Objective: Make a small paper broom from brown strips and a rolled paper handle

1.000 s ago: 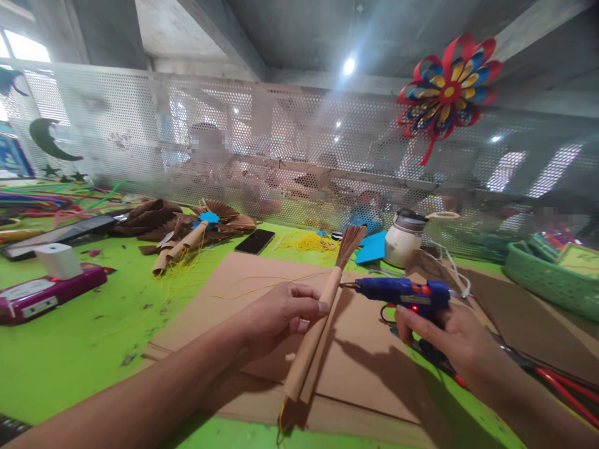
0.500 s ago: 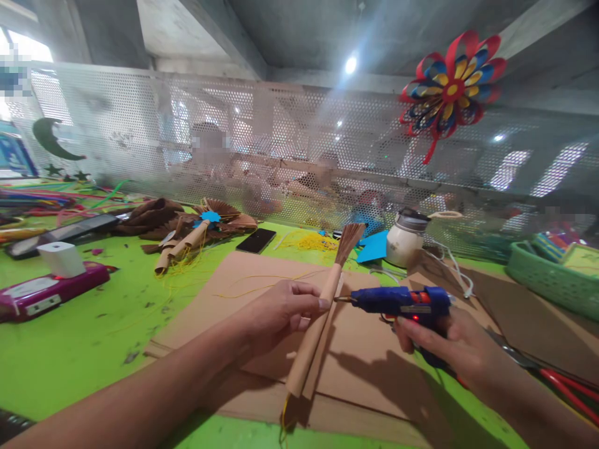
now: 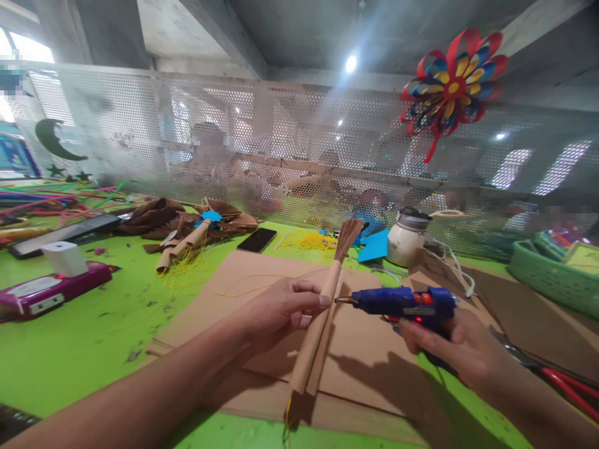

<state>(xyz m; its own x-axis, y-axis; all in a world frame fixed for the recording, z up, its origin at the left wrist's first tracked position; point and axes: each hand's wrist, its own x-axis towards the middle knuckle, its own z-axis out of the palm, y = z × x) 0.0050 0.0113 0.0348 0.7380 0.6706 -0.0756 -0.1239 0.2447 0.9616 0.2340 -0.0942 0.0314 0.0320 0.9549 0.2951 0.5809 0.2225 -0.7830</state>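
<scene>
My left hand (image 3: 294, 308) pinches a rolled brown paper tube (image 3: 312, 346) near its middle. A pleated brown paper fan piece (image 3: 349, 240) sticks out of the tube's upper end, and yellow thread (image 3: 287, 411) hangs from the lower end. In my right hand (image 3: 461, 343) is a blue glue gun (image 3: 402, 302), its red light on. The metal nozzle points left, at or very close to the tube's loose edge beside my left fingertips; whether it touches I cannot tell. Beneath both hands lie sheets of brown cardboard (image 3: 206, 330).
On the green table (image 3: 60, 368) are a purple power strip (image 3: 56, 290), a phone (image 3: 256, 240) and finished-looking paper fans (image 3: 191, 237). To the right stand a white jar (image 3: 406, 240), a green basket (image 3: 552, 274) and red-handled scissors (image 3: 566, 386). A perforated screen (image 3: 281, 143) runs behind.
The tube's lower end has shifted slightly to the right. Both hands keep nearly the same places, with the glue gun's nozzle still at the tube's edge.
</scene>
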